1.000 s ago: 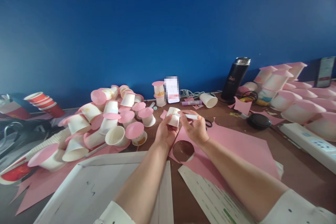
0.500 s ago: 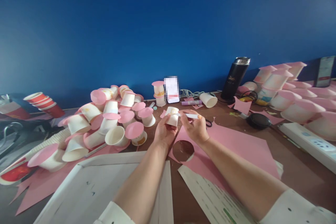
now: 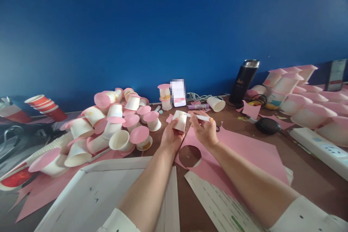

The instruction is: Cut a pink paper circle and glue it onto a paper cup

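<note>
A white paper cup point(image 3: 179, 120) with thin yellowish lines on its side is gripped by my left hand point(image 3: 172, 137), whose fingers wrap its left side and base. My right hand point(image 3: 206, 130) pinches a white marker point(image 3: 201, 117), its tip pointing left at the cup's upper right side. Whether the tip touches the cup is too small to tell. Beneath my hands lies a pink paper sheet point(image 3: 244, 148) with a round hole near its left edge.
Many cups with pink discs point(image 3: 114, 127) crowd the left; more cups point(image 3: 312, 105) stand at the right. A phone point(image 3: 178, 93), a lying cup point(image 3: 216, 104), a black bottle point(image 3: 243, 83), a round black object point(image 3: 268, 125), a power strip point(image 3: 323, 148) and a white tray point(image 3: 114, 195) surround my hands.
The cup is tilted a little differently and sits slightly further right. My right hand and the marker have shifted slightly right, and more of the marker shows.
</note>
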Demonstrator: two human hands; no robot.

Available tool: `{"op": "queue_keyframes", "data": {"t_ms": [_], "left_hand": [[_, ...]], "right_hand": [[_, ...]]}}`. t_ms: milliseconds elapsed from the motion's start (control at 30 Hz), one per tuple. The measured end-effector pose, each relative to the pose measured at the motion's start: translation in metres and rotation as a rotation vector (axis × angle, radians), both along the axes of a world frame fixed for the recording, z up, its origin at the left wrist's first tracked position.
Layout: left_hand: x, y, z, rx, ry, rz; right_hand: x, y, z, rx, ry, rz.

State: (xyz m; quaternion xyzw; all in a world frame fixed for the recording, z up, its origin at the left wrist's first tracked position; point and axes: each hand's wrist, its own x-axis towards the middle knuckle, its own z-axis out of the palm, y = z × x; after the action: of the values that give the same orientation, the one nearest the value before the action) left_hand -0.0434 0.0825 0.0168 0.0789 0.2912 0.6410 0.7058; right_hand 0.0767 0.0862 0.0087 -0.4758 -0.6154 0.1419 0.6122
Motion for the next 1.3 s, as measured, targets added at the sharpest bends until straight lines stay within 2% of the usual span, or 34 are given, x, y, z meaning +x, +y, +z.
{"op": "queue_keyframes", "data": {"t_ms": [633,1133,1300], "left_hand": [[0.0018,-0.0006,-0.0003,0.027,0.014,-0.001],[-0.0014,0.0028,-0.0085,0.025,0.004,-0.005],[-0.0007,0.0013,-0.0044,0.011,0.003,-0.001]], "right_hand": [[-0.0011,-0.0002,-0.0018,-0.002,-0.011,0.022],[-0.0040,-0.0036,0.0003,-0.021,-0.020,0.062],[-0.0033,-0.0009,-0.0024,-0.005,0.024,0.074]]}}
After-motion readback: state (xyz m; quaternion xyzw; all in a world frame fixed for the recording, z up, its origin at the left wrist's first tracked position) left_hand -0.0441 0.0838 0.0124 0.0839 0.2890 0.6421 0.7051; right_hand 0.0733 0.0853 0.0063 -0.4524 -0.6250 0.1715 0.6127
